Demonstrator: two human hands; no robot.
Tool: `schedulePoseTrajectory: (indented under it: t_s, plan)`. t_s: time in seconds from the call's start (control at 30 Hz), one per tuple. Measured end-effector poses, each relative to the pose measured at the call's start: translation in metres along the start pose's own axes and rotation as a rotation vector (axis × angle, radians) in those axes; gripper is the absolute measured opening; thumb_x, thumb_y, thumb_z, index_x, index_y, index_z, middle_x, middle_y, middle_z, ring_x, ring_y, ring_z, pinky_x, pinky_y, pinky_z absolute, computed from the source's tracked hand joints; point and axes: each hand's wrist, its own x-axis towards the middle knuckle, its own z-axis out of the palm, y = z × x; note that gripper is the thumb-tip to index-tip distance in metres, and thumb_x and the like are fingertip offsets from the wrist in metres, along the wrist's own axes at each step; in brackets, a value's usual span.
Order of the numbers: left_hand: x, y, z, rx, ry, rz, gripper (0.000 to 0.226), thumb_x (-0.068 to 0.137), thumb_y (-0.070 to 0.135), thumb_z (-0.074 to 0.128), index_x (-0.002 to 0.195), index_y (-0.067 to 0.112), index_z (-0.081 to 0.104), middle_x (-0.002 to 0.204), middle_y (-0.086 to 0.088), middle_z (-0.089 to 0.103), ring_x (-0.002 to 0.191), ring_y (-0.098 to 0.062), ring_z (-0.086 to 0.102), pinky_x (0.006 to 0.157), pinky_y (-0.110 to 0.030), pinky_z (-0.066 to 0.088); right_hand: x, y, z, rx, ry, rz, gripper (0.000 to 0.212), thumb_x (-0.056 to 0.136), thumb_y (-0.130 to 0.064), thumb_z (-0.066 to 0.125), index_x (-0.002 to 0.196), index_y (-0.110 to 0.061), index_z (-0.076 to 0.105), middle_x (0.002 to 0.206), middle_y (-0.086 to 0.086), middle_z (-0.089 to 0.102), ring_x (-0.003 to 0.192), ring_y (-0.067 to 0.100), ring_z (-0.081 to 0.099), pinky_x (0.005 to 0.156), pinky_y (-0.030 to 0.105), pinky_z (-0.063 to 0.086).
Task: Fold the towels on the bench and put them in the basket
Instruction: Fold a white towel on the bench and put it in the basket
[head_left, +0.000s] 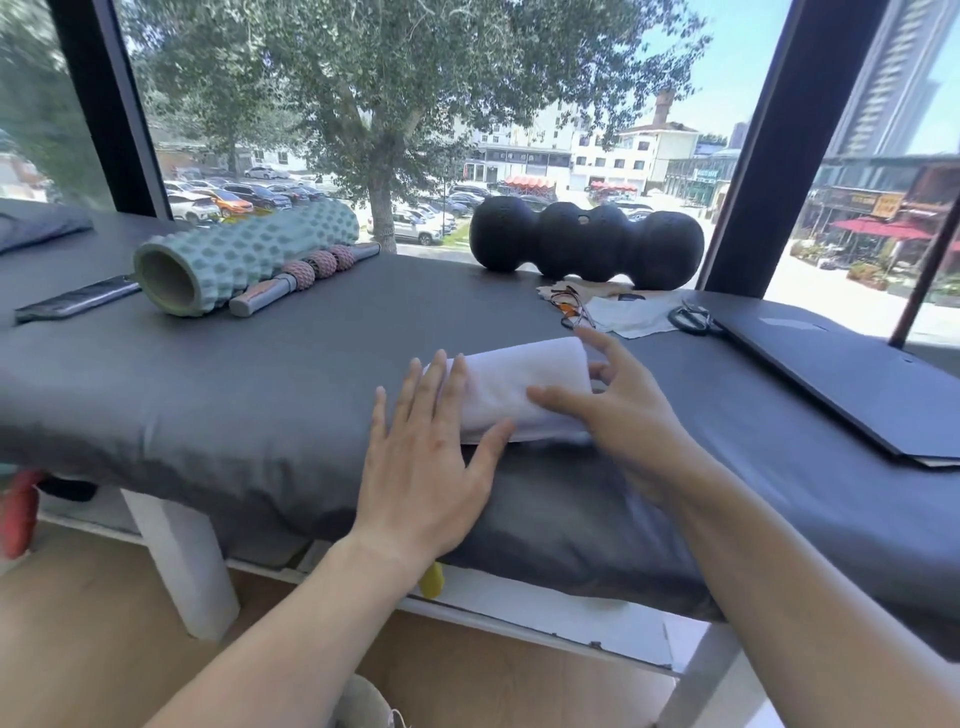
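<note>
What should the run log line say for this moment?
stage: folding | towel: folded, on bench | left hand: flat on it | right hand: open | basket: unseen

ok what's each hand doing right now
Left hand: open, fingers straight, lying flat on the folded white towel.
Right hand: open, fingers spread over the towel's right end, gripping nothing.

Showing as soft white cloth, matt and smooth: the folded towel (524, 395). Covering the desk (260, 384), dark grey fabric, matt, faintly creased. Looking like knobbly matt foam: the pale green roller (244, 254). Appearing as pitted black foam: the lumpy roller (587, 241). Gleaming slightly, black-handled scissors (693, 318).
</note>
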Motion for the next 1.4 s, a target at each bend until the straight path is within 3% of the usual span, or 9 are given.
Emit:
schedulePoseTrajectory:
  t_s: [0.2, 0.33, 0.53, 0.7, 0.83, 0.93, 1.0, 1.13, 1.4]
  plan:
    - [-0.001, -0.008, -0.037, -0.266, 0.158, 0.021, 0.078, 0.093, 0.070, 0.041, 0.157, 0.030, 0.024, 0.161, 0.011, 0.030, 0.148, 0.004, 0.009, 0.124, -0.029, 0.006, -0.014, -0.029, 0.012, 0.192, -0.080, -0.204, 0.095, 0.064, -0.016, 0.092, 0.144, -0.036, 0.044, 0.112, 0.001, 0.071, 0.104, 0.019, 0.070, 0.096, 0.042, 0.054]
    - [-0.013, -0.017, -0.073, -0.600, -0.002, -0.056, 0.074, 0.078, 0.056, 0.076, 0.142, 0.053, 0.039, 0.132, 0.020, 0.057, 0.121, -0.003, 0.056, 0.096, -0.032, 0.051, -0.031, -0.050, 0.029, 0.312, -0.295, -0.217, 0.097, 0.063, -0.013, 0.089, 0.145, -0.034, 0.041, 0.113, 0.009, 0.072, 0.104, 0.025, 0.070, 0.091, 0.039, 0.057]
    - [-0.038, -0.034, -0.107, -0.971, -0.104, -0.286, 0.053, 0.069, 0.034, 0.086, 0.116, 0.029, 0.064, 0.103, 0.005, 0.076, 0.093, -0.015, 0.074, 0.073, -0.031, 0.061, -0.048, -0.061, 0.076, 0.241, -0.465, -0.190, 0.094, 0.067, -0.030, 0.087, 0.148, -0.031, 0.039, 0.119, 0.002, 0.070, 0.106, 0.016, 0.070, 0.093, 0.041, 0.057]
    - [-0.055, -0.067, -0.135, -1.107, -0.078, -0.478, 0.049, 0.068, 0.020, 0.087, 0.113, 0.011, 0.070, 0.105, -0.010, 0.077, 0.100, -0.030, 0.073, 0.088, -0.047, 0.059, -0.065, -0.062, 0.111, 0.145, -0.849, -0.153, 0.059, 0.083, -0.035, 0.079, 0.135, -0.024, 0.052, 0.118, 0.001, 0.070, 0.108, 0.020, 0.069, 0.093, 0.043, 0.056]
    - [-0.086, -0.109, -0.142, -1.089, -0.087, -0.514, 0.049, 0.069, 0.019, 0.088, 0.114, 0.011, 0.069, 0.103, -0.006, 0.077, 0.098, -0.024, 0.073, 0.081, -0.040, 0.061, -0.074, -0.049, 0.148, -0.041, -0.967, -0.156, 0.043, 0.086, -0.042, 0.075, 0.121, -0.023, 0.062, 0.114, -0.001, 0.072, 0.108, 0.019, 0.069, 0.096, 0.046, 0.055]
    - [-0.109, -0.152, -0.142, -0.974, -0.237, -0.482, 0.042, 0.073, 0.030, 0.085, 0.110, 0.021, 0.070, 0.107, -0.003, 0.075, 0.103, -0.020, 0.070, 0.082, -0.040, 0.060, -0.080, -0.035, 0.176, -0.293, -1.067, -0.150, 0.028, 0.089, -0.044, 0.071, 0.112, -0.028, 0.066, 0.104, -0.009, 0.073, 0.096, 0.005, 0.069, 0.084, 0.028, 0.057]
    - [-0.121, -0.176, -0.142, -0.869, -0.325, -0.511, 0.060, 0.069, 0.044, 0.089, 0.119, 0.021, 0.067, 0.119, -0.004, 0.072, 0.113, -0.024, 0.067, 0.093, -0.047, 0.057, -0.087, -0.027, 0.191, -0.377, -1.144, -0.115, 0.018, 0.093, -0.039, 0.067, 0.109, -0.031, 0.066, 0.099, -0.012, 0.072, 0.088, -0.001, 0.067, 0.071, 0.015, 0.051]
    - [-0.142, -0.205, -0.133, -0.710, -0.601, -0.541, 0.051, 0.076, 0.044, 0.084, 0.119, 0.020, 0.069, 0.116, -0.001, 0.074, 0.113, -0.024, 0.068, 0.095, -0.044, 0.055, -0.094, -0.012, 0.219, -0.509, -1.320, -0.035, 0.008, 0.095, -0.030, 0.067, 0.102, -0.032, 0.064, 0.084, -0.022, 0.071, 0.078, -0.006, 0.065, 0.061, 0.010, 0.046]
    - [-0.155, -0.235, -0.100, -0.398, -0.737, -0.620, 0.041, 0.071, 0.046, 0.088, 0.085, 0.017, 0.061, 0.086, -0.002, 0.065, 0.076, -0.016, 0.059, 0.062, -0.029, 0.047, -0.087, 0.056, 0.266, -0.531, -1.449, 0.239, 0.033, 0.085, -0.047, 0.074, 0.115, -0.035, 0.070, 0.115, -0.015, 0.072, 0.112, 0.007, 0.065, 0.108, 0.033, 0.044]
